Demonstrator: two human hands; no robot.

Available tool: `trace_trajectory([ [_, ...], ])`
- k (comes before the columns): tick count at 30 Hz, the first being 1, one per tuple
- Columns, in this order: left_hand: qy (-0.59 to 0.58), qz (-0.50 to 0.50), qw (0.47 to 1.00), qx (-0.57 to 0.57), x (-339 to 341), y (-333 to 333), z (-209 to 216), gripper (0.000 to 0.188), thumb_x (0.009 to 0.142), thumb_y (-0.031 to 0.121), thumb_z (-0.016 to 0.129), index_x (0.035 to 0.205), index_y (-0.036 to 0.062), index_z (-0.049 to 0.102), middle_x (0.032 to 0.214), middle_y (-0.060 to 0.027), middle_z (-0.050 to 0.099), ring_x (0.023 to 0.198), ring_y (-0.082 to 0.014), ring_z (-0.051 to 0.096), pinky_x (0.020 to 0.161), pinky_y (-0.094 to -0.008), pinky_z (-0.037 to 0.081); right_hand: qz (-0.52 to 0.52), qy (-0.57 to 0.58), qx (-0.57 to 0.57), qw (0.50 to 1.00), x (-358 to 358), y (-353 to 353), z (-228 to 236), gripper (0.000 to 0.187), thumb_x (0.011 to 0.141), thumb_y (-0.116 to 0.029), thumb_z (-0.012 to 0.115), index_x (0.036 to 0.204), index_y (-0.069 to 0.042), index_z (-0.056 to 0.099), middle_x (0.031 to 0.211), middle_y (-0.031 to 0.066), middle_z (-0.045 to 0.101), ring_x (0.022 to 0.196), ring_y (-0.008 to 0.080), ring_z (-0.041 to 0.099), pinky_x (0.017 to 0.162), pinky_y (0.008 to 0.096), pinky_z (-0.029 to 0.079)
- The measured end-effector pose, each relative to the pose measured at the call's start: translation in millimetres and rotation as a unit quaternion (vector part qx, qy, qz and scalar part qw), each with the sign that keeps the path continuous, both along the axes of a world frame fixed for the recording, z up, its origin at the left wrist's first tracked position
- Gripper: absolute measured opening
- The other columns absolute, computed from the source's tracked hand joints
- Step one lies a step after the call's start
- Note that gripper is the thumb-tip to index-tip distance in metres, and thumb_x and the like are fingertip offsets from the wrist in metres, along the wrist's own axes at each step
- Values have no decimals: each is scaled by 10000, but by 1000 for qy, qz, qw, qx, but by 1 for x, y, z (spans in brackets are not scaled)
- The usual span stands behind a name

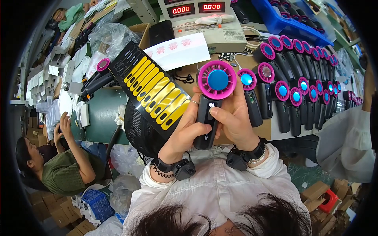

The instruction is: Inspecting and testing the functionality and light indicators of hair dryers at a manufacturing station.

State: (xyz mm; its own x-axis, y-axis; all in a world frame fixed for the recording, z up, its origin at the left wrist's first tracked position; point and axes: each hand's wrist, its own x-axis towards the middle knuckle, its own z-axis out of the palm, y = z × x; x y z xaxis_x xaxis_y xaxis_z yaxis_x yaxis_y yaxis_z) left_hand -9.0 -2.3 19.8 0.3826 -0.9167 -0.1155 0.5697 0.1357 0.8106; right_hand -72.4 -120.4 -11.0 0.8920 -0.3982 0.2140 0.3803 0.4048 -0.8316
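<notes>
Both my hands hold a handheld fan [217, 80] upright in front of my chest. It has a black handle, a pink ribbed round head with a blue centre, and a small lit display. My left hand [184, 131] grips the handle from its left side, thumb across the front. On the other side, my right hand [235, 121] wraps the handle, with its thumb on the front just below the display. To the left of the fan lies a black sheet with yellow strip stickers [155, 94], close to my left hand. A similar fan [247, 80] stands just right of my right hand.
Rows of pink-headed fans [296, 96] cover the right of the table. At the back are a power supply [202, 29] with red digits, a white paper sheet [185, 49] and a blue bin [287, 27]. A co-worker [65, 165] sits at the left; another person's sleeve [348, 133] is at right.
</notes>
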Motion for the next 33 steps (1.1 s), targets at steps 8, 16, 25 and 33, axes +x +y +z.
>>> trace_trajectory([
  [8,-10,7,1000,5,1,-2,-1,706,715,8,465,1339,62,139,838,-99,509,689,-170,552,620,-269,456,14,37,4,999,-3,-3,5,724,741,-36,481,1362,-98,115,1265,186,388,1121,279,481,808,307,494],
  [16,-42,23,998,31,0,-3,-4,587,821,54,496,1317,57,182,801,-74,516,628,-142,548,563,-243,447,57,68,90,992,-7,-5,17,732,719,-145,436,1372,-98,108,1268,180,384,1020,223,540,578,214,531],
  [25,-14,32,999,-2,-2,-5,-3,453,835,69,478,1235,32,269,796,-77,506,622,-148,550,551,-248,450,65,45,127,989,-6,-4,18,778,730,-160,479,1391,-125,71,1294,147,366,634,123,567,375,192,453],
  [33,-8,32,999,5,-4,-7,1,381,830,99,462,1170,24,307,827,-97,510,623,-168,555,548,-266,465,72,24,138,988,-10,-6,16,771,742,-143,455,1396,-128,48,1300,165,354,626,144,564,399,216,468],
])
